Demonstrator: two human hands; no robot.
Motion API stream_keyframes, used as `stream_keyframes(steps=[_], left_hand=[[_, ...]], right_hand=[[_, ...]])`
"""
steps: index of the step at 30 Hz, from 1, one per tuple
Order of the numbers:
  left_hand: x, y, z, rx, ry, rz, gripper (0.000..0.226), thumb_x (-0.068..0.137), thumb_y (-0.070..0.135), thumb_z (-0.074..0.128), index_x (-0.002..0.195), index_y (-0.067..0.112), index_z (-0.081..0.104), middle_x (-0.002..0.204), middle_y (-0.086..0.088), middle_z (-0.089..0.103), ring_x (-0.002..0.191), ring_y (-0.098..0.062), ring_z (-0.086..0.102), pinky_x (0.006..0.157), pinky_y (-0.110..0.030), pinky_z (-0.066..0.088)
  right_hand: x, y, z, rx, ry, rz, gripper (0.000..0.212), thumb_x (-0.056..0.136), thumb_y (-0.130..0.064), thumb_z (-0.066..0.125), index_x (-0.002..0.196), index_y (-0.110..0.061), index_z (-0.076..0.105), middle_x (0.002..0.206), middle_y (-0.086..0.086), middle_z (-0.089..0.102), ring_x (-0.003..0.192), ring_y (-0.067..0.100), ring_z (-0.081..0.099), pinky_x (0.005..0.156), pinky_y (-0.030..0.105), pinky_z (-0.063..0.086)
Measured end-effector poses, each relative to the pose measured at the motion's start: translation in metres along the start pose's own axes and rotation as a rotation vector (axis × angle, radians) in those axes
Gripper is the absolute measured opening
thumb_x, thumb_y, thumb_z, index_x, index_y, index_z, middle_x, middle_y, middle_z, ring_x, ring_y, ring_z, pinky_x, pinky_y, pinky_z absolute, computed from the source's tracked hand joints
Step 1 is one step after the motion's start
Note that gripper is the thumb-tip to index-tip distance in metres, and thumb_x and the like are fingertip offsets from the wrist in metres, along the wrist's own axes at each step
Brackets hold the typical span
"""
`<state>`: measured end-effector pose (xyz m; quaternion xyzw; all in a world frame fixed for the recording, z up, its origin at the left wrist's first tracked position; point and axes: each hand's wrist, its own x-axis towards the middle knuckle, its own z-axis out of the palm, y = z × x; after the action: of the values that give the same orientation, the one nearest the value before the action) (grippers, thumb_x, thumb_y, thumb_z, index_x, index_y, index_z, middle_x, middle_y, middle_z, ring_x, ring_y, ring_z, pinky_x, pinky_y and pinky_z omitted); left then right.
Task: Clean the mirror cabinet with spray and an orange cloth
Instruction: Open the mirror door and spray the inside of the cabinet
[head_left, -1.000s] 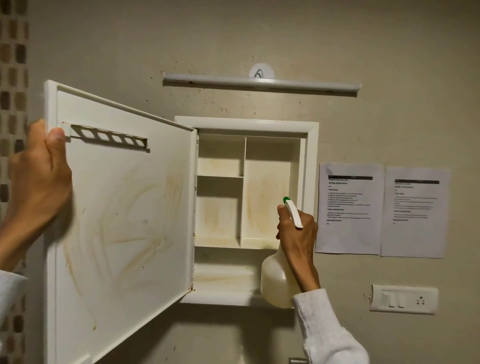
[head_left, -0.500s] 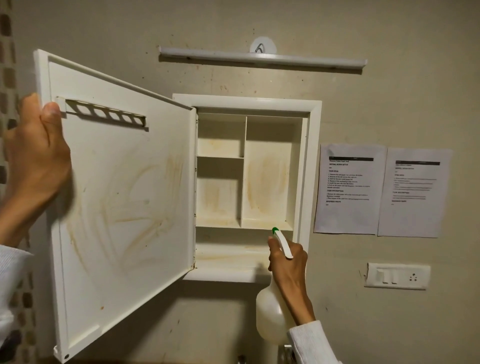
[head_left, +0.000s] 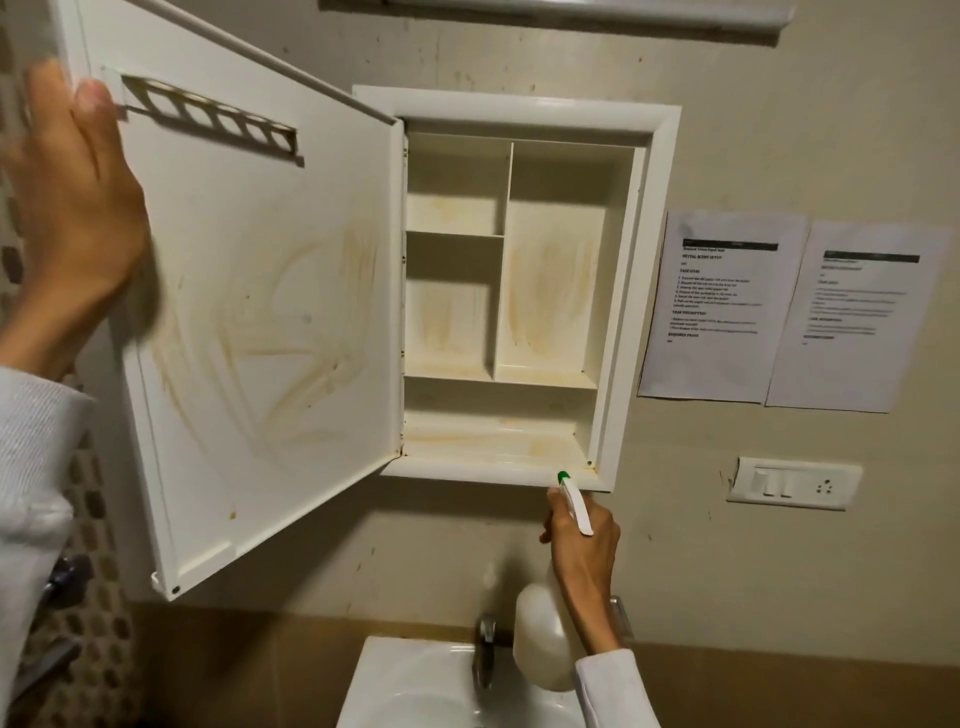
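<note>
Cabinet: a white, wall-set plastic mirror cabinet (head_left: 639, 291) fills the centre of the frame, its empty compartments streaked yellow-brown.
Door: the white hinged cabinet door (head_left: 260, 312) swings wide toward the left of the frame, its inner face smeared with the same stains.
Left hand: the left hand (head_left: 72, 208), upper left, grips the door's outer edge, thumb on the inner face, fingers wrapped behind, wrist raised, grey sleeve below.
Right hand: the right hand (head_left: 584, 535), lower centre-right, is closed around the neck of a translucent white plastic spray bottle with a green nozzle tip (head_left: 540, 644), arm reaching up from a white sleeve, nozzle just below the cabinet's bottom rim.
Bottle handling: likely light and rigid, possibly slick if wet; the neck under the trigger looks the surest hold.
Door handling: a thin, probably light panel on small hinges; best steadied by its free edge, not forced.
Below: a white ceramic basin (head_left: 395, 686) with a chrome tap (head_left: 485, 654) sits under the bottle.
Cloth: no orange cloth is in sight.
</note>
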<state>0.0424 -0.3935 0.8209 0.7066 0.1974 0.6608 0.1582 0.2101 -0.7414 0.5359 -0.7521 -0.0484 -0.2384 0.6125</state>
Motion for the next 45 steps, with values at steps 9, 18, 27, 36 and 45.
stream_keyframes(steps=[9,18,27,36,45], left_hand=[[0.003,0.005,-0.004,-0.112,0.135,0.136,0.025,0.107,0.049,0.018,0.09,0.04,0.034,0.076,0.017,0.039,0.064,0.005,0.039,0.066,-0.014,0.031],[-0.008,0.025,-0.015,-0.285,0.12,0.185,0.027,0.109,0.028,0.027,0.085,0.037,0.032,0.069,0.018,0.032,0.056,0.014,0.044,0.051,-0.007,0.03],[-0.005,0.02,-0.012,-0.278,0.128,0.235,0.029,0.11,0.026,0.027,0.084,0.037,0.032,0.067,0.012,0.037,0.058,0.019,0.046,0.052,-0.001,0.034],[-0.002,0.012,-0.009,-0.261,0.126,0.242,0.027,0.109,0.031,0.028,0.085,0.039,0.033,0.064,0.007,0.039,0.056,0.015,0.047,0.049,-0.006,0.033],[-0.002,0.014,-0.009,-0.258,0.114,0.192,0.023,0.11,0.027,0.03,0.106,0.013,0.049,0.064,0.011,0.041,0.056,0.015,0.049,0.05,-0.004,0.034]], right_hand=[[-0.018,-0.019,0.031,0.02,-0.153,-0.118,0.027,0.095,-0.034,0.061,0.072,-0.022,0.065,0.063,0.002,0.067,0.057,0.02,0.067,0.055,0.035,0.058],[-0.051,-0.043,0.079,0.099,-0.219,-0.137,0.037,0.096,-0.025,0.062,0.059,-0.022,0.056,0.052,-0.003,0.054,0.045,0.013,0.05,0.043,0.021,0.039],[-0.033,-0.083,0.088,0.134,-0.189,-0.2,0.03,0.095,-0.029,0.061,0.066,-0.022,0.06,0.056,0.0,0.061,0.052,0.016,0.06,0.05,0.031,0.05],[0.012,-0.141,0.086,0.181,-0.124,-0.277,0.038,0.096,-0.034,0.059,0.063,-0.015,0.059,0.053,0.001,0.054,0.045,0.011,0.051,0.044,0.019,0.041],[0.021,-0.176,0.078,0.258,-0.13,-0.321,0.029,0.095,-0.032,0.06,0.07,-0.019,0.064,0.06,0.007,0.066,0.056,0.024,0.066,0.053,0.035,0.055]])
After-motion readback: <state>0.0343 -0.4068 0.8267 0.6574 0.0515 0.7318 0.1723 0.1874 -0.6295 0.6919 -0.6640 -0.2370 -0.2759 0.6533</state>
